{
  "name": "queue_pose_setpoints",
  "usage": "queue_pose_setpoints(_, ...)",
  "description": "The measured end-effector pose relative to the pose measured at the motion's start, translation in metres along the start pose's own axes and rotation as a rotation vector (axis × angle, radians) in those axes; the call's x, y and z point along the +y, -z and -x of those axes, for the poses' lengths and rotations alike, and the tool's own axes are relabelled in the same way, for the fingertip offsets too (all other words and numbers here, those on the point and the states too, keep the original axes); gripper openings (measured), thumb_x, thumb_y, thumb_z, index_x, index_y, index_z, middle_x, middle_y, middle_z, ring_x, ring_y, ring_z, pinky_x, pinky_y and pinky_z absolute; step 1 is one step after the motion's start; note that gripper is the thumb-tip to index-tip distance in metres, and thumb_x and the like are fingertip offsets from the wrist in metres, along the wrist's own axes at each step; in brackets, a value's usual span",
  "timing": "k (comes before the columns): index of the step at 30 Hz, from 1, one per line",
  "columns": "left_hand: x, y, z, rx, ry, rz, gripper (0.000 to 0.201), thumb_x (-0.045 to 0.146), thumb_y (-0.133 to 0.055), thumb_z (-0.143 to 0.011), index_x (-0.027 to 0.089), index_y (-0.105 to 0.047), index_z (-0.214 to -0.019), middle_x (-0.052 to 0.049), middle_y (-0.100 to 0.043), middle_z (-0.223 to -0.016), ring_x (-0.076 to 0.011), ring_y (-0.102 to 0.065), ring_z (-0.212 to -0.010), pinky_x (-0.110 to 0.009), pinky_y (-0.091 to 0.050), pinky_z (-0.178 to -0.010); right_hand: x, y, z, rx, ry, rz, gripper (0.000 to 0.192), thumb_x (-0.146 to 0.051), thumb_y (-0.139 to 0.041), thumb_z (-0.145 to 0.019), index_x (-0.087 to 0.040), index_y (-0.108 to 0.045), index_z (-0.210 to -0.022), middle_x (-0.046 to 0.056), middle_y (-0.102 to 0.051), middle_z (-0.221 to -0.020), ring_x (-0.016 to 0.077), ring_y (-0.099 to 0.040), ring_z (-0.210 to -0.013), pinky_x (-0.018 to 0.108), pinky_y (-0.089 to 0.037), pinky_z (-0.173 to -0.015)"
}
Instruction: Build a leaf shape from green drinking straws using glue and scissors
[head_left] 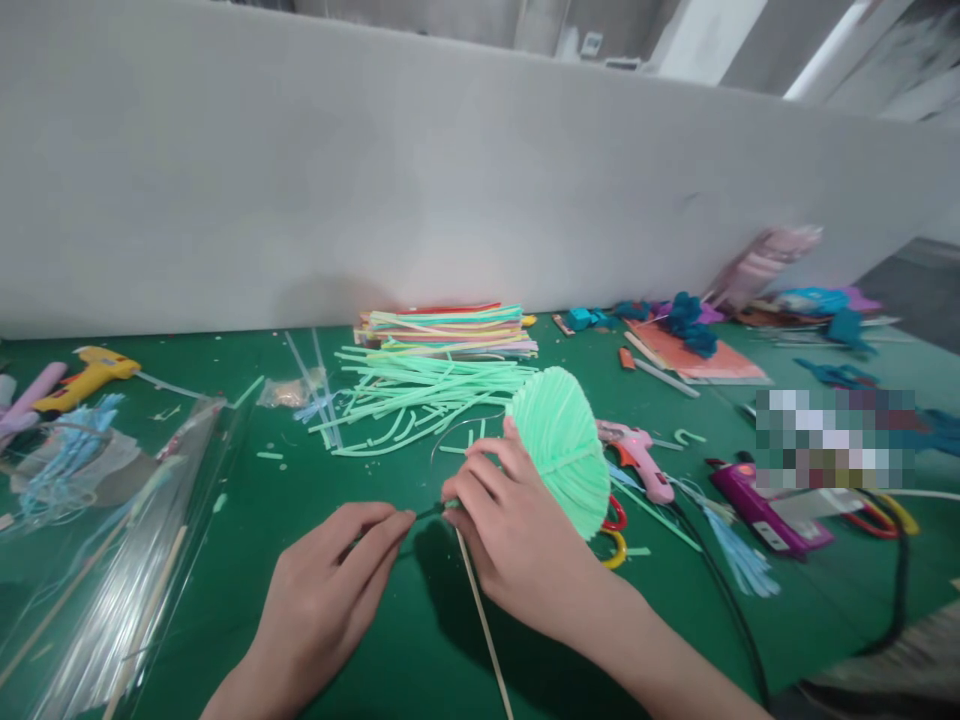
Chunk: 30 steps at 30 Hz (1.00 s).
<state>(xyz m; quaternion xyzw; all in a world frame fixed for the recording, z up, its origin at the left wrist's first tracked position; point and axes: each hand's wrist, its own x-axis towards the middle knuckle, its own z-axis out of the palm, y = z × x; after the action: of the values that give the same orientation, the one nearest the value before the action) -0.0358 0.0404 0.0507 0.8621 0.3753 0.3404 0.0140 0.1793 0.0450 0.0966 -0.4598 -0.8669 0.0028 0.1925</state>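
Note:
My left hand (337, 575) is closed, its thumb and fingertips pinching one end of a thin dark green strip (429, 513) that looks like floral tape. The strip runs across to the fingertips of my right hand (517, 530). Those fingers are closed on the upper end of a thin wooden stick (484, 620), which slants down toward me. Behind my right hand stands a light green leaf (562, 450) of fuzzy pipe cleaners with a raised midrib. A thin curved wire (457, 425) shows left of the leaf; my fingers hide how leaf, wire and stick join.
Light green pipe cleaners (420, 385) lie loose before a multicoloured bundle (450, 330). Right are a pink glue gun (641, 460), scissors with red and yellow handles (616, 548) and a purple glue gun (769, 505). Left are a yellow glue gun (94, 378) and clear plastic sleeves (112, 610).

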Motion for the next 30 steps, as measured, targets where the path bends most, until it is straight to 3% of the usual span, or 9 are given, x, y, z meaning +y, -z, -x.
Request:
queue_pose_setpoints(4,-0.005,0.003,-0.001,0.001,0.01,-0.084,0.027,0.018,-0.057,-0.091,0.019,-0.061,-0.117,-0.007,-0.067,-0.103,-0.0172,-0.064,-0.09,-0.027,-0.049,-0.079,0.008,-0.003,0.002,0.126,-0.021,0.034,0.014,-0.013,-0.049,-0.092,-0.015,-0.063,-0.091,0.008,-0.062,-0.092,0.0295,-0.05,-0.111,0.062,-0.021,-0.114)
queue_pose_setpoints(8,-0.007,0.005,-0.005,-0.063,0.043,-0.152,0.019,0.025,-0.05,-0.095,0.02,-0.062,-0.109,-0.004,-0.07,-0.087,-0.0179,-0.067,-0.077,-0.028,-0.049,-0.07,0.013,-0.012,0.002,0.371,0.028,0.075,0.014,-0.01,-0.054,-0.092,-0.017,-0.066,-0.092,0.004,-0.068,-0.091,0.0266,-0.05,-0.122,0.054,-0.02,-0.117)
queue_pose_setpoints(14,0.01,0.006,-0.01,-0.32,0.266,-0.07,0.031,0.033,-0.029,-0.101,0.023,-0.057,-0.102,-0.003,-0.07,-0.084,-0.0169,-0.066,-0.066,-0.026,-0.047,-0.058,0.011,-0.02,0.002,0.578,0.201,0.183,0.022,-0.007,-0.053,-0.093,-0.019,-0.07,-0.102,-0.001,-0.073,-0.097,0.0199,-0.05,-0.128,0.038,-0.018,-0.118)
queue_pose_setpoints(19,0.025,0.012,-0.013,-0.513,0.478,-0.062,0.031,0.034,-0.024,-0.1,0.025,-0.049,-0.085,0.001,-0.06,-0.067,-0.0193,-0.06,-0.056,-0.028,-0.04,-0.053,0.011,-0.025,0.008,0.652,0.268,0.257,0.018,-0.014,-0.062,-0.089,-0.019,-0.072,-0.102,0.0,-0.075,-0.097,0.0209,-0.053,-0.126,0.031,-0.032,-0.108)
queue_pose_setpoints(26,0.025,0.01,-0.013,-0.403,0.536,0.284,0.032,0.035,-0.027,-0.1,0.025,-0.049,-0.078,0.002,-0.063,-0.069,-0.0165,-0.061,-0.059,-0.025,-0.041,-0.057,0.015,-0.044,0.009,0.629,0.302,0.198,0.025,-0.013,-0.065,-0.086,-0.023,-0.069,-0.108,-0.001,-0.075,-0.1,0.0181,-0.055,-0.122,0.03,-0.036,-0.105)
queue_pose_setpoints(30,0.02,0.01,-0.013,-0.302,0.593,0.325,0.032,0.037,-0.03,-0.099,0.025,-0.051,-0.078,0.004,-0.061,-0.067,-0.0139,-0.058,-0.055,-0.023,-0.04,-0.054,0.01,-0.053,0.006,0.675,0.145,-0.067,0.031,-0.014,-0.065,-0.084,-0.021,-0.06,-0.114,0.006,-0.069,-0.102,0.0219,-0.058,-0.113,0.037,-0.047,-0.095)
